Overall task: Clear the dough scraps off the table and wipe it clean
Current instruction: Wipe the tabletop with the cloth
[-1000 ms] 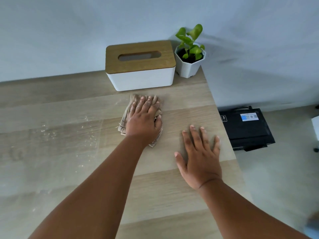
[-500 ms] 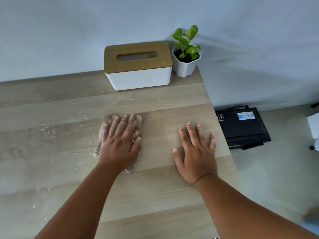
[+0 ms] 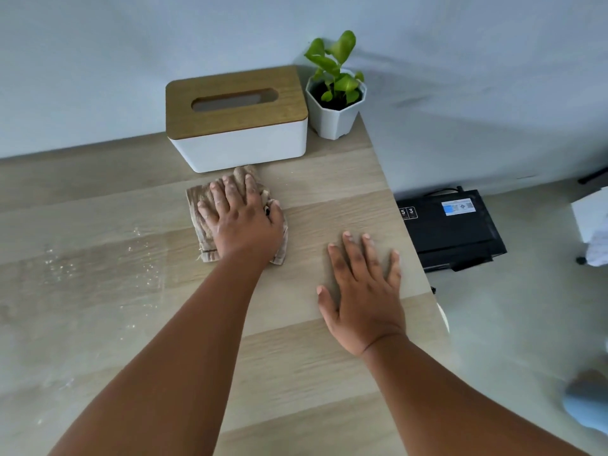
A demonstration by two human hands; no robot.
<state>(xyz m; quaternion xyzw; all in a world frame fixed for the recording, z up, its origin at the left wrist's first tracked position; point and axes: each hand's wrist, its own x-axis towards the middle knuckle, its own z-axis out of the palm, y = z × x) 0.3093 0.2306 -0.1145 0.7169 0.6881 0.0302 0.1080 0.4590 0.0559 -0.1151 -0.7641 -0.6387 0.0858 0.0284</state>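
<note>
Both forearms bare, no sleeves; left hand [image 3: 245, 222] fingers [image 3: 219, 197] dusted white.

I observe both forearms extended forward, bare to the lower edge of view. The left hand [image 3: 245, 222] lies palm down, fingers [image 3: 227, 192] straight and slightly spread, whitish dust on the fingertips, pressing flat on a cloth [image 3: 200, 212]. The right hand [image 3: 363, 297] rests palm down, fingers splayed and straight, thumb out to the left, holding nothing.
</note>
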